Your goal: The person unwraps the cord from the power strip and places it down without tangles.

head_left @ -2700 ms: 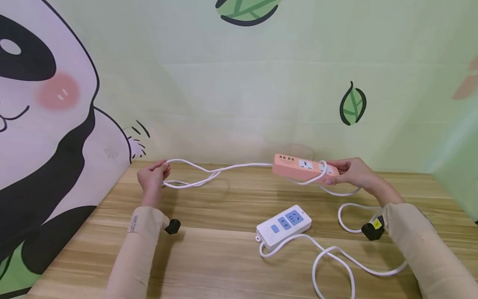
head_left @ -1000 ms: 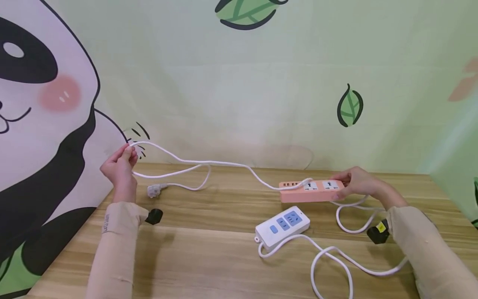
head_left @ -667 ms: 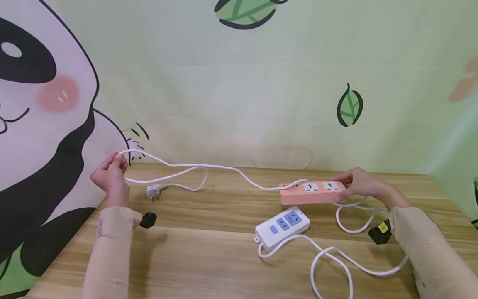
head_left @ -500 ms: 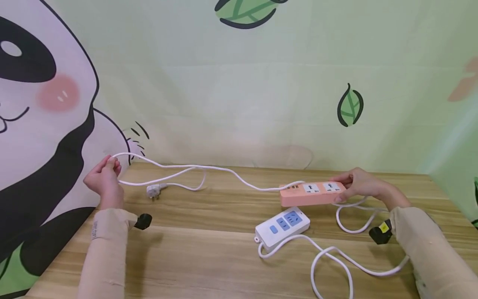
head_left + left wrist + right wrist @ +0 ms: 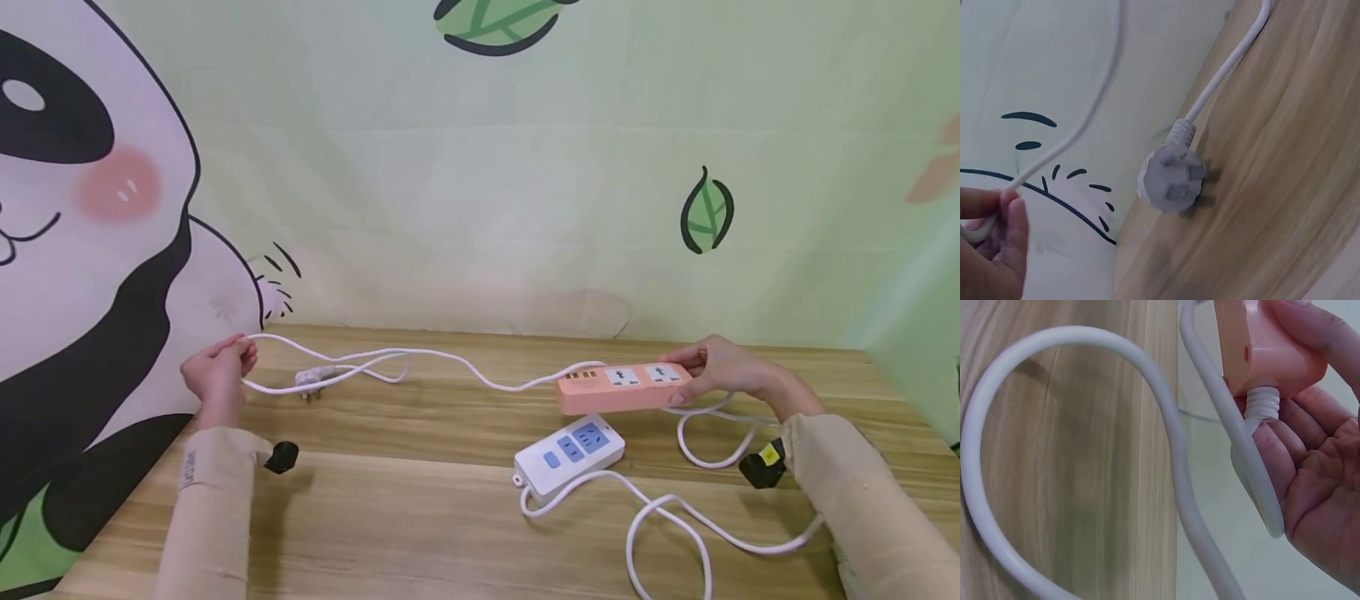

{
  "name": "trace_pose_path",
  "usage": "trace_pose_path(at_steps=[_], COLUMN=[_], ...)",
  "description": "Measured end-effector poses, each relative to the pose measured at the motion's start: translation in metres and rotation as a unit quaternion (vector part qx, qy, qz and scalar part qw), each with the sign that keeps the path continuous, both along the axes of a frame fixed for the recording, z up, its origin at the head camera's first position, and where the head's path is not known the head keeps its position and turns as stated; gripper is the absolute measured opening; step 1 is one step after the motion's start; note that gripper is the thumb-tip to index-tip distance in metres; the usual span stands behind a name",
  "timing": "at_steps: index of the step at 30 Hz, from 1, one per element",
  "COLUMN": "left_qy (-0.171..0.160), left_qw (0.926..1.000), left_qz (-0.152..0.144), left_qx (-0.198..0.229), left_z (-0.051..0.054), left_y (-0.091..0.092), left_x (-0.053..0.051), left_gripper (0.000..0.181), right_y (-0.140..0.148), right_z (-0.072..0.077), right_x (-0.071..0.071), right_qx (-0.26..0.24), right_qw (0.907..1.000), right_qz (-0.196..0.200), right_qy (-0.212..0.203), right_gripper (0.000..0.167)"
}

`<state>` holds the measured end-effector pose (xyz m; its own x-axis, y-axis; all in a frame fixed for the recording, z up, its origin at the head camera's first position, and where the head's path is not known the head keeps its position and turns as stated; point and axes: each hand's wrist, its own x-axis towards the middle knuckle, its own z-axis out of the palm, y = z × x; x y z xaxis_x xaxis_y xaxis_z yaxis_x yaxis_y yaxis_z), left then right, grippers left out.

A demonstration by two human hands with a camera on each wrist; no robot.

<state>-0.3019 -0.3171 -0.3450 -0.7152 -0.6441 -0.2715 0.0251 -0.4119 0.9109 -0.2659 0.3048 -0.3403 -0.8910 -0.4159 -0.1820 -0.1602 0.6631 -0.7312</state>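
Far left, my left hand [image 5: 216, 375] pinches a bend of white power cord [image 5: 442, 353] between thumb and fingers, just above the table. That cord runs right to the back of a peach power strip [image 5: 609, 400]. My right hand [image 5: 723, 367] grips the strip's right end, thumb on the front. In the right wrist view, the cord leaves the strip through a ribbed sleeve [image 5: 1262, 403] beside the palm. A white plug [image 5: 1169, 181] stands near the table's back left, prongs down, partly crossed by the cord in the head view.
A white power strip [image 5: 542, 477] with blue sockets lies on the wooden table [image 5: 420, 533], just in front of the peach one. Its own cord [image 5: 738, 537] loops toward the right forearm. A green printed backdrop [image 5: 480, 208] rises behind the table.
My left hand has moved left with the cord, then lowered; the plug has come to the table. The peach strip has come down, and the cord loop around it has slipped off.
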Motion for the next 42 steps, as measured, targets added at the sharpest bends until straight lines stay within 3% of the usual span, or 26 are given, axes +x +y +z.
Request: trace_pose_path(at_steps=[3, 7, 10, 14, 17, 20, 21, 24, 28, 33, 42], left_qy=[-0.05, -0.069, -0.057, -0.032, -0.018, -0.003, 0.0, 0.006, 0.003, 0.024, 0.065], left_qw=[0.9958, 0.9821, 0.9698, 0.9571, 0.9534, 0.9565, 0.9576, 0.9567, 0.9476, 0.94, 0.915], left_qz=[-0.075, -0.175, -0.235, -0.286, -0.301, -0.291, -0.287, -0.287, -0.308, -0.326, -0.372], left_qx=[-0.017, 0.005, 0.032, 0.036, 0.011, -0.012, -0.022, -0.05, -0.086, -0.097, -0.141], left_z=[-0.001, 0.001, 0.004, 0.007, 0.011, 0.016, 0.017, 0.021, 0.022, 0.019, 0.016], left_y=[0.004, 0.012, 0.017, 0.027, 0.04, 0.055, 0.06, 0.075, 0.094, 0.12, 0.168], left_x=[-0.003, -0.004, -0.003, -0.003, -0.005, -0.006, -0.006, -0.006, -0.004, -0.003, 0.006], left_gripper=[0.022, 0.025, 0.025, 0.025, 0.017, 0.003, 0.004, 0.028, 0.05, 0.047, 0.041], right_y=[-0.002, -0.005, -0.007, -0.01, -0.012, -0.014, -0.015, -0.018, -0.02, -0.022, -0.026], right_z=[0.0, 0.001, 0.002, 0.003, 0.002, 0.002, 0.001, 0.001, 0.002, 0.003, 0.001], right_x=[0.0, -0.001, -0.002, -0.002, -0.003, -0.004, -0.004, -0.005, -0.006, -0.006, -0.008], right_qx=[0.007, 0.015, 0.018, 0.025, 0.029, 0.03, 0.03, 0.026, 0.019, 0.016, 0.008], right_qw=[1.0, 0.9999, 0.9997, 0.9995, 0.9993, 0.9992, 0.9992, 0.999, 0.9989, 0.9989, 0.9986], right_qz=[-0.002, -0.008, -0.015, -0.021, -0.023, -0.026, -0.028, -0.037, -0.044, -0.043, -0.051], right_qy=[0.001, -0.001, -0.003, -0.001, -0.002, -0.004, -0.005, -0.006, -0.002, 0.007, 0.011], right_gripper=[0.068, 0.066, 0.065, 0.066, 0.067, 0.068, 0.069, 0.069, 0.068, 0.066, 0.068])
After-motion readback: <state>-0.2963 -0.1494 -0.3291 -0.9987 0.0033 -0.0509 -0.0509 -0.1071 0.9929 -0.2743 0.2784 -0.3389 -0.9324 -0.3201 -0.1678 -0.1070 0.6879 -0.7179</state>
